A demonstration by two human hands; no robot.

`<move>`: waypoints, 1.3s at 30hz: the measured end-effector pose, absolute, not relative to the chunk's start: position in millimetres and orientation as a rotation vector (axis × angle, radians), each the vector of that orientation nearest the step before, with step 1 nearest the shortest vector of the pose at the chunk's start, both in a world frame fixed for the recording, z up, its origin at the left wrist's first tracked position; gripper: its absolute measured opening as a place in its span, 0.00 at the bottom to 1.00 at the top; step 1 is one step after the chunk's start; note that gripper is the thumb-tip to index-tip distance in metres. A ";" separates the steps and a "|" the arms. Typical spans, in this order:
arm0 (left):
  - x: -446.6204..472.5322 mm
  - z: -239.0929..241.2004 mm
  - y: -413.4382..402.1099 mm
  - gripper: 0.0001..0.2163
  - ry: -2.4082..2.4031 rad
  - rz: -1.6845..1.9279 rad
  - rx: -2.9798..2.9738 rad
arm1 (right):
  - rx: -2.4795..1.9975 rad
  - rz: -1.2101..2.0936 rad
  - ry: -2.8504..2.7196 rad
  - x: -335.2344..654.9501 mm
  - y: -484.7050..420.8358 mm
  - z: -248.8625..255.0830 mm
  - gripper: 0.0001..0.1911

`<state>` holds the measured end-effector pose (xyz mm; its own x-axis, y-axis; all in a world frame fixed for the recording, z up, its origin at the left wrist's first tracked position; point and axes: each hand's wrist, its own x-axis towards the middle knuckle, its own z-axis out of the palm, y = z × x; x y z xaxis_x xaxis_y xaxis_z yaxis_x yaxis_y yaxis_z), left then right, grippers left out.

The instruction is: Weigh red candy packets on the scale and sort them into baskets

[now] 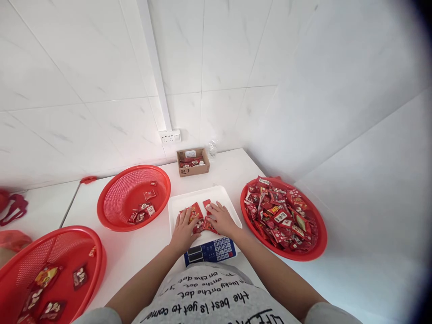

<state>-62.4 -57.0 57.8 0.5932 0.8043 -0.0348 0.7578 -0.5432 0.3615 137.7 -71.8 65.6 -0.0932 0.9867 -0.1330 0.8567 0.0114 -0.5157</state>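
Observation:
Several small red snack packets [195, 210] lie in the white tray [218, 192] of a digital scale. My left hand [183, 231] rests over the packets on the left, its fingers stretched out and touching them. On the right side of the tray, my right hand [222, 219] lies with spread fingers over other red packets, partly hiding them. In front of the tray shows the scale's blue keypad panel [212, 250], close to my shirt.
At right stands a red basket [319, 243] heaped with packets. Two more red baskets, one further back [111, 198] and one nearer [97, 265], hold a few packets at left. Behind the scale are a cardboard box [194, 169] of packets and a clear plastic bottle [212, 148] near the wall.

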 end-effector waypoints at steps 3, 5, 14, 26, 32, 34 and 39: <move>-64.8 60.0 -63.0 0.19 1.243 0.178 2.480 | -1.865 0.733 -2.055 137.7 -76.3 68.7 0.23; -66.6 58.9 -65.5 0.17 1.248 0.179 2.468 | -1.863 0.745 -2.049 139.3 -80.0 70.1 0.25; -56.8 44.7 -48.7 0.31 1.304 0.167 2.407 | -1.952 0.761 -2.020 152.7 -98.4 70.0 0.30; -38.9 53.1 -37.4 0.37 1.266 -0.038 2.468 | -1.793 0.894 -1.868 142.4 -79.1 64.5 0.33; -32.1 43.3 -43.6 0.36 1.384 0.046 2.571 | -1.777 0.889 -1.751 132.1 -89.2 61.2 0.28; -29.6 41.6 -45.7 0.36 1.375 0.085 2.611 | -1.769 0.857 -1.757 129.0 -92.3 60.6 0.26; -21.6 36.7 -48.9 0.34 1.392 0.127 2.619 | -1.745 0.736 -1.767 134.3 -101.0 62.9 0.23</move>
